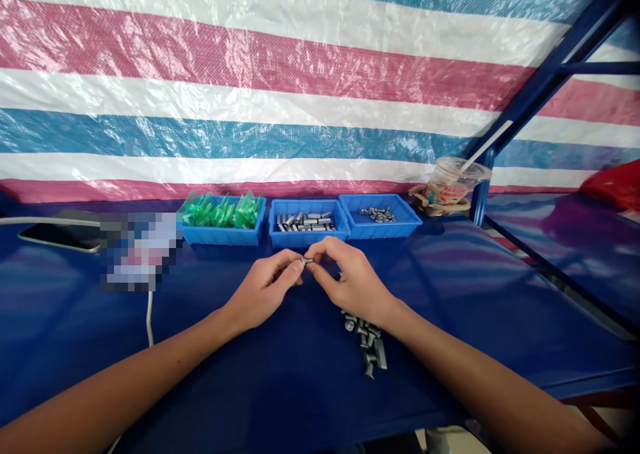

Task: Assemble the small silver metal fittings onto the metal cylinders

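Between the fingertips of both hands is a small metal screw (307, 261), lying roughly level above the blue table. My left hand (267, 286) pinches its left end between thumb and forefinger. My right hand (353, 277) has thumb and forefinger closed at its right end. Just beyond the hands stands a blue tray (310, 239) of small metal cylinders. To its right another blue tray (385, 229) holds several screws. A third blue tray (223, 236), at the left, is filled with green plastic packets. Loose metal parts (369, 341) lie beside and partly behind my right wrist.
A phone (63, 237) and a white cable (149, 317) lie at the left, near a blurred-out patch. A plastic cup (453, 182) with a straw stands back right by a blue metal frame (480, 197). Striped sheeting (280, 61) hangs behind the table (280, 387).
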Demonstrator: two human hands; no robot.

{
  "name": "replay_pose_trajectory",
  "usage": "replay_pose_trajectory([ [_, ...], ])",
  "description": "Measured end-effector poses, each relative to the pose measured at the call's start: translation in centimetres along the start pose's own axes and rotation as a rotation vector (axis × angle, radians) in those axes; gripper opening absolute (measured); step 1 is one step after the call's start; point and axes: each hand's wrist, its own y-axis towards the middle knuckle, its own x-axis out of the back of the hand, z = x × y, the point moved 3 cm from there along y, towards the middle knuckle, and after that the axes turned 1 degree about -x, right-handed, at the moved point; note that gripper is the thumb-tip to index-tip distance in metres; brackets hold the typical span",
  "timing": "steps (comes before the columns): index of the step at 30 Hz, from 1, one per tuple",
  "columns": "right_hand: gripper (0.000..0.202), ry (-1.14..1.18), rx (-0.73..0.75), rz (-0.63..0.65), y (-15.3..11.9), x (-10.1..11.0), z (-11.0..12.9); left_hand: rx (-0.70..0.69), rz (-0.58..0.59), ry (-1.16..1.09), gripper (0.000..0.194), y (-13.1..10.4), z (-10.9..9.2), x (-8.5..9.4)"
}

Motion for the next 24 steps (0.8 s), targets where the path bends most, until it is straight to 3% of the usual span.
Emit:
replay_pose_trajectory([
  [2, 0.008, -0.011, 0.058, 0.012, -0.1, -0.2, 0.0, 0.017, -0.010, -0.019, 0.033, 0.1, 0.2, 0.1],
  [5, 0.010, -0.002, 0.069, 0.028, 0.0, -0.3, 0.1, 0.034, -0.053, -0.021, 0.025, 0.1, 0.5, 0.2],
  [11, 0.017, 0.140, -0.233, 0.086, 0.4, -0.1, -0.4, -0.061, -0.249, 0.087, 0.014, -0.1, 0.2, 0.5],
  [15, 0.020, 0.132, -0.214, 0.105, 0.4, -0.4, 0.0, -0.152, -0.235, 0.175, 0.011, -0.3, -0.1, 0.4],
  [19, 0.009, 0.005, -0.026, -0.051, 0.5, 0.8, 0.1, -0.177, -0.179, 0.268, 0.028, -0.3, -0.2, 0.1],
  [22, 0.006, -0.199, 0.103, -0.293, 0.8, 3.3, -1.0, -0.211, -0.033, 0.381, 0.027, -0.3, -0.2, -0.4],
  [24, 0.007, -0.351, 0.077, -0.423, 1.1, 4.9, -2.6, -0.288, 0.076, 0.480, 0.022, -0.5, -0.5, -0.9],
])
